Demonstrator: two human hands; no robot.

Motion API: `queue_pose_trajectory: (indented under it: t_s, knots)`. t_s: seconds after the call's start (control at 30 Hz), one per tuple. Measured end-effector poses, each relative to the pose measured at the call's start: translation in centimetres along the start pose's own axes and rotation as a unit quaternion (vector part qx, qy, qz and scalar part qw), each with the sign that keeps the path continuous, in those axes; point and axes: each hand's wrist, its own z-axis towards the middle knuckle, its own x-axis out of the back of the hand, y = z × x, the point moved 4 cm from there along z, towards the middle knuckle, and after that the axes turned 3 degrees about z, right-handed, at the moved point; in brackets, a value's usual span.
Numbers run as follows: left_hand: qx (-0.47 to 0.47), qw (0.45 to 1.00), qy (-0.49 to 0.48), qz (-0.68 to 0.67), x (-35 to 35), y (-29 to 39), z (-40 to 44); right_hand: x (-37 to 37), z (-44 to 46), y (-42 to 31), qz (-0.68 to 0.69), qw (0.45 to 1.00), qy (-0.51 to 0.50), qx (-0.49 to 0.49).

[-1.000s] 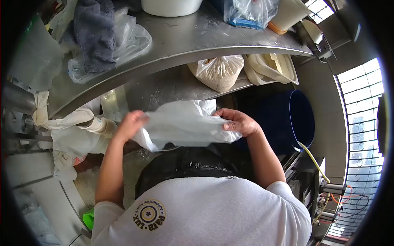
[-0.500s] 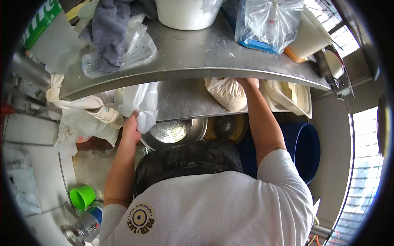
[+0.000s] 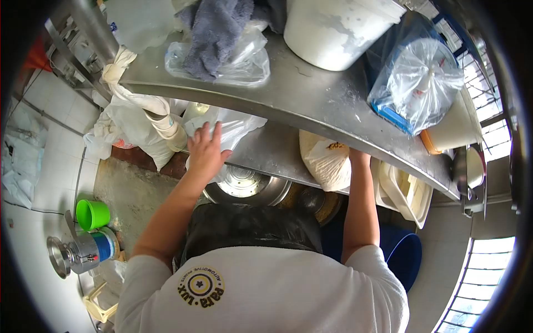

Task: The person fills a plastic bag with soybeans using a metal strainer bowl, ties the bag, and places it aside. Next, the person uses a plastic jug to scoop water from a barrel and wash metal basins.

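My left hand (image 3: 206, 151) has its fingers spread over a white plastic bag (image 3: 236, 126) on the lower metal shelf (image 3: 266, 151). My right hand (image 3: 360, 155) reaches under the upper counter, beside a clear bag of pale, grainy contents (image 3: 327, 164). Its fingers are hidden by the counter edge and the bag, so its grip does not show. Right of that arm, cream plastic trays (image 3: 404, 191) stand on the shelf.
On the upper counter (image 3: 302, 91) are a grey towel (image 3: 214, 36), a white bucket (image 3: 336, 33) and a bagged blue item (image 3: 419, 83). Below are metal pans (image 3: 250, 186), a blue barrel (image 3: 408, 255), a green bucket (image 3: 92, 215) and a metal machine (image 3: 83, 252).
The white bag, earlier held in both hands, now lies on the lower shelf. My left hand has let go of it and opened. My right hand has moved under the counter beside the grainy bag.
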Motion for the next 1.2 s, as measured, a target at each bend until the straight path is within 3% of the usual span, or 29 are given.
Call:
queue_pose_trajectory:
  t_s: [0.07,0.1,0.17,0.2,0.23,0.3,0.33,0.37,0.4,0.43,0.5,0.53,0.57,0.63,0.67,0.77,0.83,0.87,0.93,1.03,1.17,1.2]
  knots:
    - [0.008,0.975,-0.217,-0.056,-4.9,-0.4,2.3,-0.1,-0.5,-1.7,0.049,0.999,-0.013,-0.007]
    - [0.009,0.975,-0.214,-0.057,-7.2,-1.2,3.8,-0.8,-0.4,-2.9,0.048,0.999,-0.012,-0.003]
    - [0.194,0.912,-0.208,-0.297,-11.6,-4.3,6.2,-2.0,-0.3,-5.5,-0.170,0.983,-0.025,0.065]
    - [0.192,0.912,-0.207,-0.298,-11.2,-4.2,7.3,-2.7,-0.3,-7.1,-0.241,0.966,-0.026,0.087]
    - [0.299,0.827,-0.189,-0.437,-10.7,-4.3,7.9,-3.4,0.3,-9.7,-0.165,0.984,-0.059,0.044]
    - [0.397,0.710,-0.164,-0.558,-11.4,-5.3,8.1,-5.8,0.8,-14.6,-0.038,0.994,-0.098,0.014]
    - [0.350,0.737,-0.197,-0.543,-12.6,-6.0,8.2,-7.3,0.8,-16.5,0.013,0.994,-0.105,0.027]
    - [0.304,0.761,-0.228,-0.526,-13.3,-6.6,8.1,-9.2,0.7,-17.7,-0.036,0.986,-0.139,0.079]
    - [0.253,0.836,-0.201,-0.444,-11.9,-7.2,7.9,-11.3,0.4,-18.6,-0.084,0.972,-0.173,0.132]
    - [0.260,0.835,-0.199,-0.442,-10.2,-8.0,7.2,-13.1,-0.1,-19.6,-0.033,0.971,-0.201,0.125]
    - [0.233,0.934,-0.068,-0.262,-5.8,-10.4,5.6,-16.8,-2.1,-21.2,0.147,0.961,-0.221,0.074]
    - [0.201,0.946,-0.032,-0.253,-4.8,-10.0,4.1,-17.8,-3.6,-22.5,0.273,0.938,-0.212,0.030]
    - [0.210,0.945,-0.026,-0.249,-4.1,-10.1,2.4,-18.7,-4.2,-23.6,0.277,0.934,-0.220,0.037]
    - [0.049,0.964,-0.119,-0.232,1.1,-7.2,0.6,-18.6,-5.1,-27.0,0.208,0.945,-0.244,0.071]
    - [0.052,0.964,-0.121,-0.229,3.4,-7.1,1.1,-19.2,-5.4,-26.5,0.185,0.942,-0.215,0.178]
    - [-0.008,0.986,-0.099,-0.138,6.6,-6.0,3.0,-17.3,-6.1,-25.7,0.184,0.927,-0.292,0.149]
    - [-0.044,0.985,0.112,-0.124,6.5,-5.8,5.8,-17.2,-7.2,-24.4,0.158,0.926,-0.305,0.160]
    - [-0.048,0.984,0.115,-0.126,4.8,-5.7,7.5,-16.8,-7.6,-24.7,0.155,0.926,-0.271,0.214]
    - [0.003,0.992,-0.047,-0.116,-1.0,-5.4,11.0,-16.9,-8.9,-24.2,0.151,0.924,-0.220,0.275]
    - [0.043,0.974,-0.196,-0.103,-4.1,-4.0,15.1,-16.3,-10.0,-24.0,0.139,0.920,-0.210,0.299]
    - [-0.011,0.964,-0.241,-0.112,-4.0,3.4,16.2,-16.2,-10.4,-23.2,0.130,0.922,-0.204,0.303]
    - [-0.039,0.961,-0.246,-0.117,-3.7,5.9,16.0,-16.6,-10.6,-22.7,0.123,0.919,-0.242,0.285]
